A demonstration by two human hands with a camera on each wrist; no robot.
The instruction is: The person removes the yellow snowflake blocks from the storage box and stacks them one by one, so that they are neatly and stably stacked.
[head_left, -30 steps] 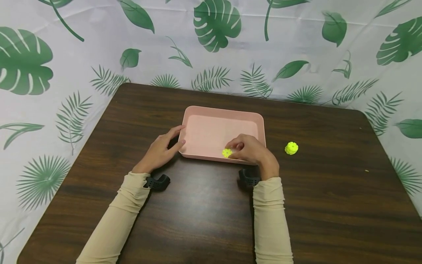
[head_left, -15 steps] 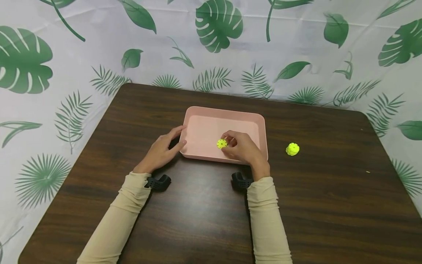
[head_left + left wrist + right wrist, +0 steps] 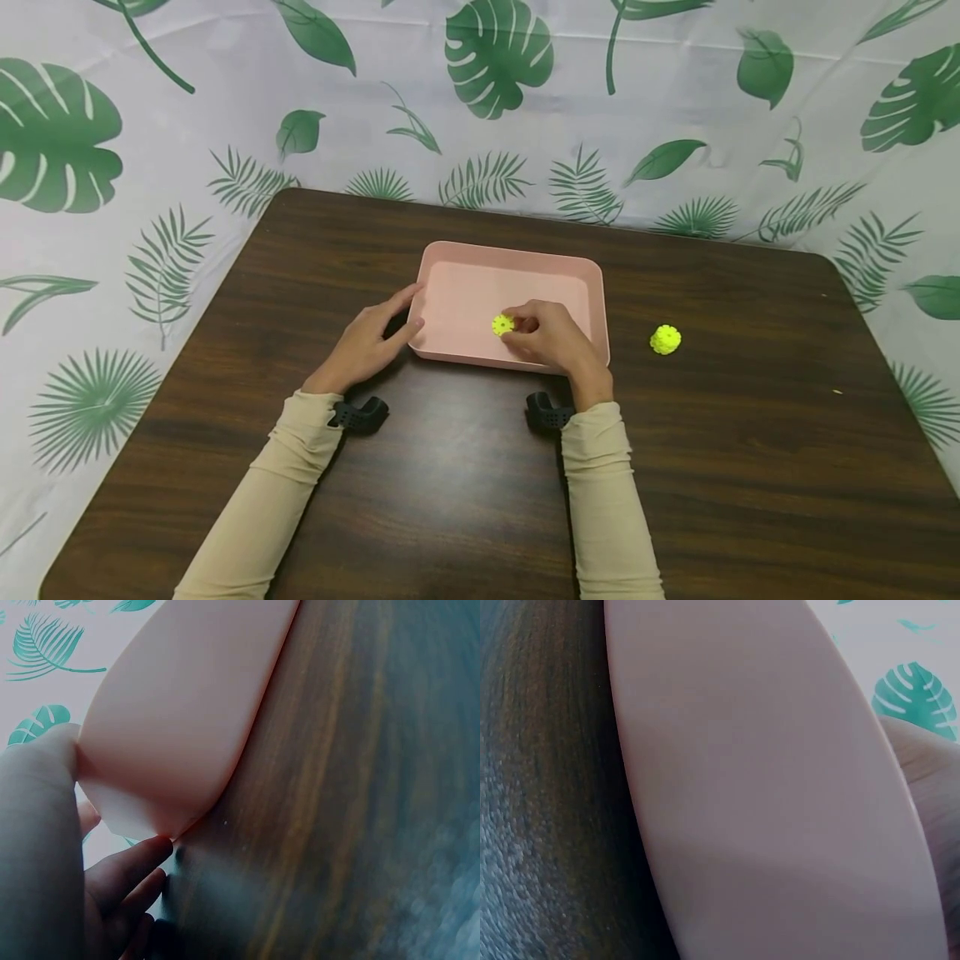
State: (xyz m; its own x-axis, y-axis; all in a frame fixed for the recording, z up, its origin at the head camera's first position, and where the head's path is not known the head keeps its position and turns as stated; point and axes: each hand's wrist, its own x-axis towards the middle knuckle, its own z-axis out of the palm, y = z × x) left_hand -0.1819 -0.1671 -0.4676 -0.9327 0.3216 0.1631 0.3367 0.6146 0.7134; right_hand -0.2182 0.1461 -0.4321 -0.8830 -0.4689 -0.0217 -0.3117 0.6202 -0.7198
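In the head view a shallow pink tray (image 3: 468, 300) lies on the dark wooden table. My left hand (image 3: 365, 340) holds its left end, thumb and index finger at the rim. In the left wrist view, other fingers (image 3: 131, 874) touch the tray's outer wall near the bottom corner. Over the tray's floor, my right hand (image 3: 551, 333) pinches a yellow notched interlocking disc (image 3: 502, 325) between thumb and fingers. The right wrist view shows mostly the tray's outer wall (image 3: 757, 765), which hides the disc and the fingertips.
A small pile of similar yellow discs (image 3: 665, 339) sits on the table (image 3: 750, 433), right of the tray. Farther right lies a tiny pale speck (image 3: 837, 392). A leaf-printed white cloth (image 3: 525, 142) hangs behind the table.
My right hand has moved left and slightly away from me with the yellow disc, from near the tray's front wall toward its middle. The left hand has stayed at the tray's left end.
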